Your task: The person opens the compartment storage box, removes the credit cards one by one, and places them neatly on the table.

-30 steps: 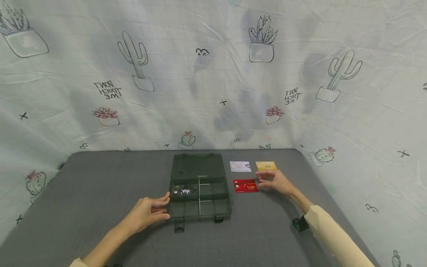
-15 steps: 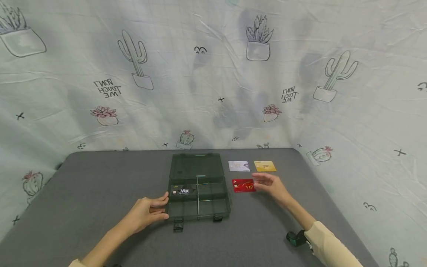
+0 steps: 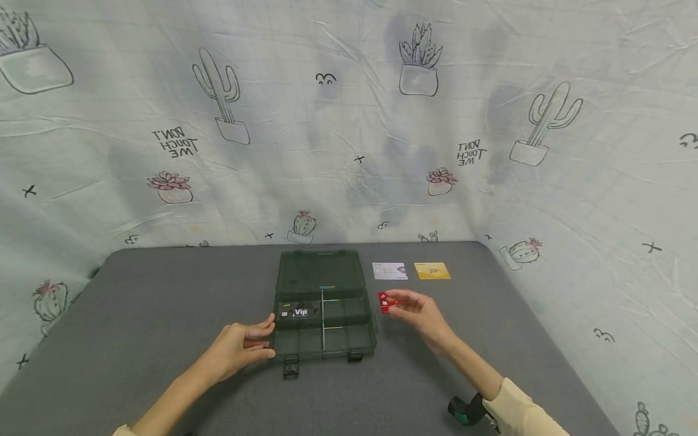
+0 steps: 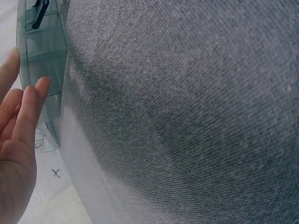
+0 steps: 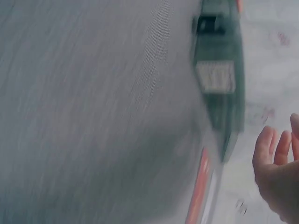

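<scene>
A dark green see-through compartment box (image 3: 325,351) lies with its lid (image 3: 319,270) folded back. A black Vip card (image 3: 300,313) sits in its back-left compartment. My left hand (image 3: 234,351) touches the box's left side with fingertips and thumb; the left wrist view shows this hand (image 4: 21,140) beside the green wall. Over the red card (image 3: 384,303) hovers my right hand (image 3: 422,315), thumb and fingers apart, covering most of the card from the head camera. In the right wrist view, the red card (image 5: 198,186) lies on the table, with the hand (image 5: 280,172) above.
A white card (image 3: 389,271) and a yellow card (image 3: 432,270) lie on the grey table (image 3: 191,290) right of the lid. Two latches, one of them the left latch (image 3: 291,366), are at the box's front. Patterned cloth (image 3: 349,121) hangs behind the table.
My right hand has moved left from the red card's right edge to over the card. The left hand stays at the box's side. The cards lie as before.
</scene>
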A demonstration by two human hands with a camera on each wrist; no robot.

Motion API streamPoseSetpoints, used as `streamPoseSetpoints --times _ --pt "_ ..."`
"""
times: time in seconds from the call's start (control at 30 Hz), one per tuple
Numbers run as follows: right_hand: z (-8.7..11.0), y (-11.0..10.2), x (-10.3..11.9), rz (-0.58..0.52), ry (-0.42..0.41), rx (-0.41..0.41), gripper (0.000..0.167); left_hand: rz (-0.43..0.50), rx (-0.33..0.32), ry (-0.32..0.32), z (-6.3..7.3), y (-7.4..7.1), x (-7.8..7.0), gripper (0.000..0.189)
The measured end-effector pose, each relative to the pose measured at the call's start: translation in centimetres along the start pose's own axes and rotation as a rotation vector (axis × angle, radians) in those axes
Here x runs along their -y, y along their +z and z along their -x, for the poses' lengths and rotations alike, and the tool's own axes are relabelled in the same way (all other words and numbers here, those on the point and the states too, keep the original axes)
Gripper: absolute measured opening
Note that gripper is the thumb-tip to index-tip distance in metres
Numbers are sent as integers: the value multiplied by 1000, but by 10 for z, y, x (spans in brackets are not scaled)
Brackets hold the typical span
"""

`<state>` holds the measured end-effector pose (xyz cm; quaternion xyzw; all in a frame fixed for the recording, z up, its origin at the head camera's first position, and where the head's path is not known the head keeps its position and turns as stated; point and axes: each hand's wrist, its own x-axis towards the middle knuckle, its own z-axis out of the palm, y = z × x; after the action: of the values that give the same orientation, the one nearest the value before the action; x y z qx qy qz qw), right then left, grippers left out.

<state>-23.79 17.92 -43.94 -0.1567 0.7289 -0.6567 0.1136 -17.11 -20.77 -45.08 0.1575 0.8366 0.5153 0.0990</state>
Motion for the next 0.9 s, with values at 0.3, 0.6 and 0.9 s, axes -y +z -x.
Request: streamPoseSetpoints --times 0.3,0.6,0.9 --pt "-6 31 7 -70 -71 87 40 11 9 -5 -3 -2 -2 66" --pt "-16 59 14 -138 17 51 41 18 12 -15 -4 -4 -4 66" --pt "-33 84 17 -93 55 39 38 -5 8 -6 -6 -7 -6 65"
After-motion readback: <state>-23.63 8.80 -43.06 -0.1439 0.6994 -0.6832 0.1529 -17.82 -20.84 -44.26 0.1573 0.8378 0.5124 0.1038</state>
